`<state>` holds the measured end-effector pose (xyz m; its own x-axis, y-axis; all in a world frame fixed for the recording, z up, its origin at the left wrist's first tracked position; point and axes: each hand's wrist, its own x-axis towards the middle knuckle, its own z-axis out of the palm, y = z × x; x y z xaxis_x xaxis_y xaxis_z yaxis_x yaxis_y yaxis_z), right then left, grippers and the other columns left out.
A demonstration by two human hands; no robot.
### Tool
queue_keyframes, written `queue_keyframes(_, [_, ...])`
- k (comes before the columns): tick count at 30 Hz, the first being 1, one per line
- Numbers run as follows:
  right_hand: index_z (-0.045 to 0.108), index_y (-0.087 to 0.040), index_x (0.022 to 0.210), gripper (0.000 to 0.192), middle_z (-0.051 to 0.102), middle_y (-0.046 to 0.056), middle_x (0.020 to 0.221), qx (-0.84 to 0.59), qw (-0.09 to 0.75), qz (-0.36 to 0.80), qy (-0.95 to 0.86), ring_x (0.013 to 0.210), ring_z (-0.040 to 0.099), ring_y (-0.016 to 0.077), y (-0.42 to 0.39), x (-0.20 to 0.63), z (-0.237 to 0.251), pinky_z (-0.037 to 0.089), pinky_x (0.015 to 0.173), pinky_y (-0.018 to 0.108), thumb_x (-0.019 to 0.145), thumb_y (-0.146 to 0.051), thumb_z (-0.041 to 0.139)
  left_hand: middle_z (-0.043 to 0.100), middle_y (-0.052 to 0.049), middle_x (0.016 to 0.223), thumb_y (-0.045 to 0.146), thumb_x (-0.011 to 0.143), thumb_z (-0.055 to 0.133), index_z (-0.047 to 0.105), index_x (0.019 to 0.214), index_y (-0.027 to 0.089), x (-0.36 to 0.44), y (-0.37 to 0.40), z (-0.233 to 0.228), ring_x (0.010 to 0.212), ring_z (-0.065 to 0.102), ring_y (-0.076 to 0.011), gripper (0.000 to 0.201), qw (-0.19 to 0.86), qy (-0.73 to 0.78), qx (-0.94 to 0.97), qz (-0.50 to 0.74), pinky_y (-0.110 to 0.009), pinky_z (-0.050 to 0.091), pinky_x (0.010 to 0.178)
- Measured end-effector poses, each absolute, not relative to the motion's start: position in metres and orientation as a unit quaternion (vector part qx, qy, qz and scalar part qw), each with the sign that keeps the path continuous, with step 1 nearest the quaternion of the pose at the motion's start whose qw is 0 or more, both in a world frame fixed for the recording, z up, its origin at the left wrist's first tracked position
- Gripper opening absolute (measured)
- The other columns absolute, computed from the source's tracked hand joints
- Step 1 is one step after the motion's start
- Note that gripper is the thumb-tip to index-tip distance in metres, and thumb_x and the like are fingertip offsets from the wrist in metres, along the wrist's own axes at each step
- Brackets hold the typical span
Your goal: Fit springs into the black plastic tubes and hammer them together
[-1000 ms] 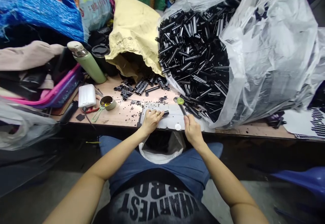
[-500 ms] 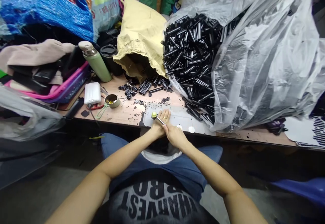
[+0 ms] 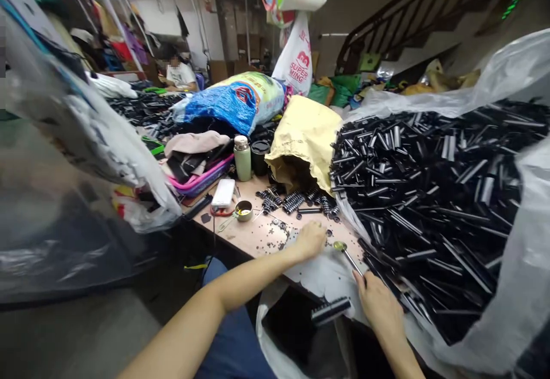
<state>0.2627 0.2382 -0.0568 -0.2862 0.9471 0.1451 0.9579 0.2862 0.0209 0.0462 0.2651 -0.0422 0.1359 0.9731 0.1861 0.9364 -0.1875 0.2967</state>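
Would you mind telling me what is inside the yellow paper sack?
At the yellow paper sack's mouth, black ribbed parts spill onto the table. Deeper inside is dark and covered by the sack.

Green flask (image 3: 243,158), black cup (image 3: 259,156), white power bank (image 3: 223,192), yellow sack (image 3: 307,138), blue woven bag (image 3: 227,104) behind.

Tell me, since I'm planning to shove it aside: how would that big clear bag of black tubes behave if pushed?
The clear bag looks thin and floppy, so it would probably crumple rather than slide. The black tubes are heaped loose and round, likely to roll out onto the table.
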Motion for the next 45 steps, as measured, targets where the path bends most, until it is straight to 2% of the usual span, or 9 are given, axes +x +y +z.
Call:
queue_keyframes(9, [0.05,-0.022,0.072,0.038,0.06,0.01,0.073,-0.57,0.137,-0.047,-0.809,0.077,0.062,0.0295,0.25,0.266,-0.079,0.047,0.069,0.041,0.091,-0.051,0.034,0.067,-0.019,0.091,0.006,0.086,0.046,0.07,0.089,0.006,0.005,0.355,-0.028,0.094,0.062,-0.026,0.025,0.051,0.674,0.725,0.128,-0.038,0.046,0.085])
queue_keyframes(14, [0.056,-0.022,0.097,0.052,0.066,0.013,0.101,-0.575,0.324,0.319,-0.681,0.094,0.065,0.0304,0.254,0.254,-0.06,0.053,0.08,0.043,0.08,-0.07,0.044,0.07,-0.012,0.099,0.027,0.092,0.049,0.069,0.108,0.015,0.032,0.302,-0.029,0.09,0.064,-0.0196,0.028,0.104,0.606,0.74,0.273,-0.029,0.05,0.079])
queue_keyframes(18, [0.043,-0.023,0.132,0.071,0.053,0.016,0.135,-0.459,0.365,0.565,-0.58,0.114,0.06,0.03,0.254,0.23,-0.043,0.053,0.087,0.045,0.083,-0.073,0.033,0.071,-0.011,0.097,0.031,0.09,0.051,0.071,0.103,0.016,0.059,0.254,-0.031,0.087,0.063,-0.0188,0.028,0.213,0.478,0.723,0.451,-0.03,0.05,0.079])
queue_keyframes(22, [0.031,-0.023,0.143,0.091,0.031,0.016,0.15,-0.419,0.393,0.366,-0.732,0.136,0.036,0.0338,0.244,0.216,-0.022,0.042,0.103,0.052,0.071,-0.069,0.061,0.063,-0.004,0.065,0.044,0.08,0.062,0.068,0.07,0.013,0.053,0.235,-0.017,0.061,0.055,-0.0137,0.033,0.462,0.477,0.563,0.493,-0.026,0.044,0.06])
queue_keyframes(26, [0.022,-0.022,0.147,0.108,0.024,0.018,0.152,-0.37,0.326,0.192,-0.848,0.141,0.023,0.0352,0.233,0.212,-0.001,0.027,0.112,0.058,0.062,-0.062,0.075,0.054,-0.001,0.057,0.054,0.069,0.07,0.063,0.066,0.01,0.028,0.233,-0.004,0.051,0.045,-0.0081,0.044,0.629,0.428,0.428,0.488,-0.022,0.035,0.052])
queue_keyframes(34, [0.028,-0.02,0.144,0.104,0.037,0.017,0.144,-0.394,0.217,0.162,-0.878,0.134,0.036,0.0337,0.216,0.206,0.0,0.035,0.109,0.052,0.059,-0.046,0.082,0.048,0.002,0.05,0.045,0.083,0.055,0.053,0.053,0.016,0.038,0.207,-0.028,0.049,0.043,-0.0099,0.042,0.526,0.472,0.586,0.398,-0.022,0.034,0.051])
queue_keyframes(38, [0.03,-0.015,0.142,0.104,0.044,0.02,0.137,-0.429,0.219,0.195,-0.855,0.13,0.041,0.0345,0.202,0.216,-0.016,0.035,0.108,0.053,0.059,-0.052,0.08,0.064,-0.006,0.078,0.037,0.09,0.047,0.067,0.086,0.015,0.034,0.239,-0.039,0.073,0.06,-0.0184,0.03,0.384,0.546,0.636,0.387,-0.028,0.047,0.069])
queue_keyframes(42, [0.029,-0.014,0.142,0.105,0.043,0.021,0.138,-0.457,0.196,0.258,-0.829,0.131,0.041,0.0336,0.189,0.238,-0.046,0.035,0.109,0.052,0.06,-0.06,0.076,0.059,-0.021,0.112,0.022,0.089,0.046,0.055,0.122,0.005,0.016,0.312,-0.04,0.105,0.056,-0.0284,0.038,0.177,0.674,0.636,0.332,-0.04,0.042,0.093])
queue_keyframes(45, [0.03,-0.015,0.142,0.103,0.04,0.022,0.14,-0.486,0.198,0.253,-0.813,0.132,0.038,0.0349,0.189,0.254,-0.067,0.034,0.109,0.054,0.06,-0.059,0.076,0.051,-0.025,0.122,0.033,0.083,0.059,0.044,0.133,0.005,0.012,0.356,-0.041,0.113,0.051,-0.0356,0.059,0.098,0.686,0.676,0.249,-0.045,0.039,0.095])
